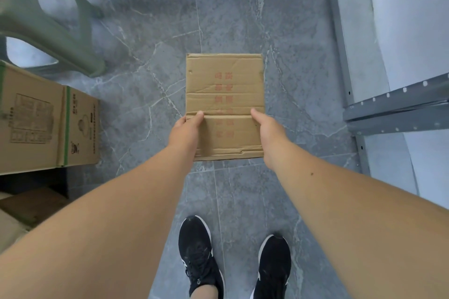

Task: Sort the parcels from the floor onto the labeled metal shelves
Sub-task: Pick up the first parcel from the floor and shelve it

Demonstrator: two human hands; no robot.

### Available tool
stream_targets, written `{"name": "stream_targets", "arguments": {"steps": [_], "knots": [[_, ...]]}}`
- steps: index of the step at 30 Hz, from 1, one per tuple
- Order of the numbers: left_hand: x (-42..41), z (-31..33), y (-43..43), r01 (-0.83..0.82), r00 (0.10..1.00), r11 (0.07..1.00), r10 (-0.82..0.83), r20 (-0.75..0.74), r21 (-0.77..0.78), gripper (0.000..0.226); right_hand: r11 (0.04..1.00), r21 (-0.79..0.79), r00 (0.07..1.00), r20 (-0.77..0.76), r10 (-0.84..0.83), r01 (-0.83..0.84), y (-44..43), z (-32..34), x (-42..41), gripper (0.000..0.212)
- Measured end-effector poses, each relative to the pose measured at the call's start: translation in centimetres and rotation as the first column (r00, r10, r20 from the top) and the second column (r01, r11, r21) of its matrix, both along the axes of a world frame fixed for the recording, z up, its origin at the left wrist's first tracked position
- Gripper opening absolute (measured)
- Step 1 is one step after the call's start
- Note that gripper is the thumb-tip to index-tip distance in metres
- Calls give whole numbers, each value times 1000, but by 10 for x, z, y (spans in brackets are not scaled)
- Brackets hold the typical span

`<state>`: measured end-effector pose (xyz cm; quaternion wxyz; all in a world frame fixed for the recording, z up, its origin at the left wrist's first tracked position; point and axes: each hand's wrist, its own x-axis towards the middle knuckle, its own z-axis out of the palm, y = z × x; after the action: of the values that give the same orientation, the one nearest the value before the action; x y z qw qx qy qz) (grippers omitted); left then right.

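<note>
A flat brown cardboard parcel with faded red print is held out in front of me above the grey tiled floor. My left hand grips its near left edge, thumb on top. My right hand grips the near right edge the same way. The fingers under the parcel are hidden. The grey metal shelf stands at the right, its perforated beam level with the parcel's near end and apart from it.
A larger printed cardboard box with green tape stands on the floor at the left, with more cardboard below it. A green plastic stool is at the upper left. My two black shoes are below the parcel.
</note>
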<state>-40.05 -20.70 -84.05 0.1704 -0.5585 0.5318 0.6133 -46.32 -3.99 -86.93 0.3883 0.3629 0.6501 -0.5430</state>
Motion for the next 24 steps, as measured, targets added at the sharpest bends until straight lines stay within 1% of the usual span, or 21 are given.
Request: {"name": "stream_targets", "arguments": {"steps": [2, 4, 7, 11, 14, 16, 18, 21, 24], "knots": [[-1, 6, 0, -12, 1000, 1000, 12, 9, -6, 67, 1000, -3, 1000, -5, 17, -17, -1, 12, -3, 73], [-3, 15, 0, -20, 1000, 1000, 20, 10, -10, 67, 1000, 3, 1000, 1, 29, -29, -1, 22, -6, 68], [-8, 36, -2, -34, 999, 999, 34, -13, -19, 64, 999, 16, 999, -22, 43, -43, -2, 42, -13, 69], [-22, 75, -7, -43, 999, 998, 42, -34, -36, 62, 999, -10, 998, -51, 41, -42, -7, 76, -27, 72], [-39, 111, -13, -44, 997, 997, 40, -65, -58, 63, 999, -28, 996, -88, 19, -21, -14, 108, -39, 92], [-51, 135, -17, -43, 996, 996, 37, -81, -76, 65, 999, -43, 993, -121, -4, -1, -19, 131, -50, 98], [-62, 165, -20, -34, 994, 996, 24, -110, -86, 64, 998, -60, 990, -143, -8, -1, -23, 163, -61, 99], [-80, 210, -24, -20, 988, 992, 0, -154, -128, 61, 998, -65, 981, -195, 2, -14, -27, 212, -81, 87], [-94, 256, -28, -22, 982, 986, -10, -187, -168, 62, 997, -72, 971, -240, 20, -39, -28, 260, -97, 85]]}}
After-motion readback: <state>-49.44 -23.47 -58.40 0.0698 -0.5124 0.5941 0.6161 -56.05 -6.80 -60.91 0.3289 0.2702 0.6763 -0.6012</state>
